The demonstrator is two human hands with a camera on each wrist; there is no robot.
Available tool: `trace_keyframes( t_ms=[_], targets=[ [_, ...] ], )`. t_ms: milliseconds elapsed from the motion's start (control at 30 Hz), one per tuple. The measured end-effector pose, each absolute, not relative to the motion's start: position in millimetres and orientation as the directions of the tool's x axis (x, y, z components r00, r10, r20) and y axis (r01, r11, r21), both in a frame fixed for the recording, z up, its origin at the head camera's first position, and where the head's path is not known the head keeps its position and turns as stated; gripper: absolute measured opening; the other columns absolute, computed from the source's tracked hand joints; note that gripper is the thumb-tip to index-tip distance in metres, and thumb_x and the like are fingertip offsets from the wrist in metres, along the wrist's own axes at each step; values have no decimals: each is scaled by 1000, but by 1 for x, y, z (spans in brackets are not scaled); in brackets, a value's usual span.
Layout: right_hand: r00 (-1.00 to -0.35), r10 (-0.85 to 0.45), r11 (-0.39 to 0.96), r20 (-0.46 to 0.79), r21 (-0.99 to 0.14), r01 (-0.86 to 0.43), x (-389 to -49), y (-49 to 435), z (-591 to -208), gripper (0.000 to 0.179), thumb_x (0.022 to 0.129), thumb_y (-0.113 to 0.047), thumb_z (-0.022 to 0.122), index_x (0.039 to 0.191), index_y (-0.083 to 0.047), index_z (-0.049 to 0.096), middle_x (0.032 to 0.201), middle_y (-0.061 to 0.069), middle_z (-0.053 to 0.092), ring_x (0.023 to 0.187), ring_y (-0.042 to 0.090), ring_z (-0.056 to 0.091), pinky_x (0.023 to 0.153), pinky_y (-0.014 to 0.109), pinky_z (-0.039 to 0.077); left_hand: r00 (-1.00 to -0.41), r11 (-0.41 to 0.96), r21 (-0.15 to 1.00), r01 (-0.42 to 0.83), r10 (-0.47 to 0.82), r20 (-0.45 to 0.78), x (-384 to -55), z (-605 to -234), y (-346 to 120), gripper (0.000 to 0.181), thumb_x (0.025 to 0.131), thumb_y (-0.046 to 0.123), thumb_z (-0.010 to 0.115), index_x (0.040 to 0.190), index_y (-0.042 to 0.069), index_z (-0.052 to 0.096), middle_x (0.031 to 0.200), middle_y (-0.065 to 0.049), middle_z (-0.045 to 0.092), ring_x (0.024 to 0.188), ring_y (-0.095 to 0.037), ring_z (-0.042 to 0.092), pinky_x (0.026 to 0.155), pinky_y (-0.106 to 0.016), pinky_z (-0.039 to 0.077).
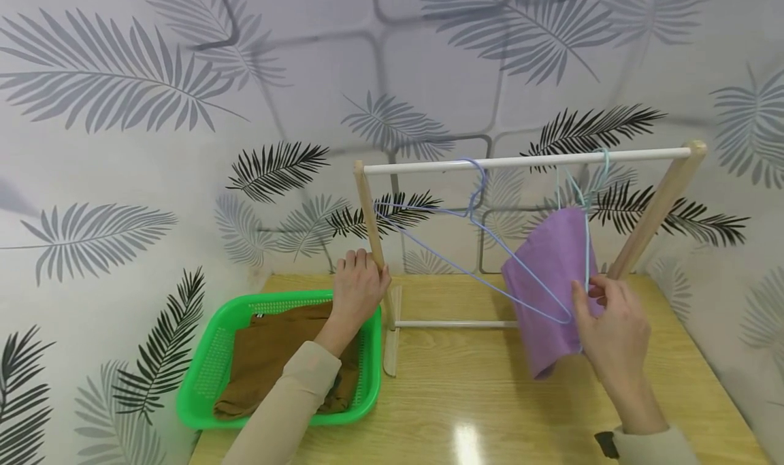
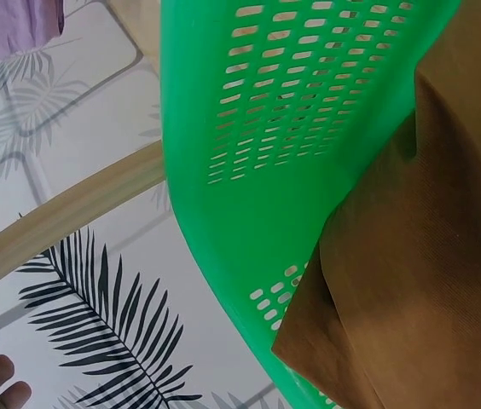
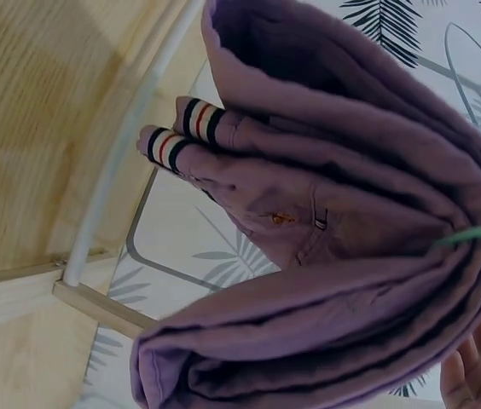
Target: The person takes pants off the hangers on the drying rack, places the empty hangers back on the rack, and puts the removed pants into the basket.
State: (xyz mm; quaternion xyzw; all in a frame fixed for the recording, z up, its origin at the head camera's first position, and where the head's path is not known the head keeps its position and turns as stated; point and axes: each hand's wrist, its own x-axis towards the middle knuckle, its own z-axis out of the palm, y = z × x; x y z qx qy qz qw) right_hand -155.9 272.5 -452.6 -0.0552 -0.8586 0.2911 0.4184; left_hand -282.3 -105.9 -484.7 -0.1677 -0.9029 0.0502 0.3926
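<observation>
- Draping softly over the mint hanger, the purple garment is probably handling light and limp; the hanger's side is offering firmer hold.
- The right hand is pinching that side; the garment is hanging mostly left of those fingertips.
- The left hand is gripping the wooden post.

Green perforated plastic basket sits at the left edge of the pale wooden desk, folded brown cloth inside. To its right, toward the back edge, stands a wooden rack with white rails, leaf-printed wall behind. Thin blue hanger on left half of top rail, lower right corner before folded purple fabric garment on thin pale-teal hanger, right half.
</observation>
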Motion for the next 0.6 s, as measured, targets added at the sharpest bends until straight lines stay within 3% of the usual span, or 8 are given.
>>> trace_keyframes(
  t_ms=[367, 600],
  targets=[
    [-580, 415, 795, 701, -589, -144, -155, 270, -456, 28, 99, -15, 71, 102, 13, 69, 90, 28, 67, 84, 43, 59, 74, 39, 37, -630, 941, -217, 258, 335, 701, -283, -485, -105, 36, 101, 36, 65, 82, 5, 64, 82, -10, 63, 77, -28, 57, 65, -38, 47],
    [-514, 411, 829, 753, -543, -131, -154, 273, -462, 30, 98, -17, 73, 94, 13, 69, 87, 29, 66, 82, 46, 57, 71, 50, 37, -645, 938, -239, 251, 346, 682, -280, -485, -106, 36, 104, 37, 64, 85, 5, 63, 86, -11, 63, 80, -28, 57, 68, -37, 47]
  ],
)
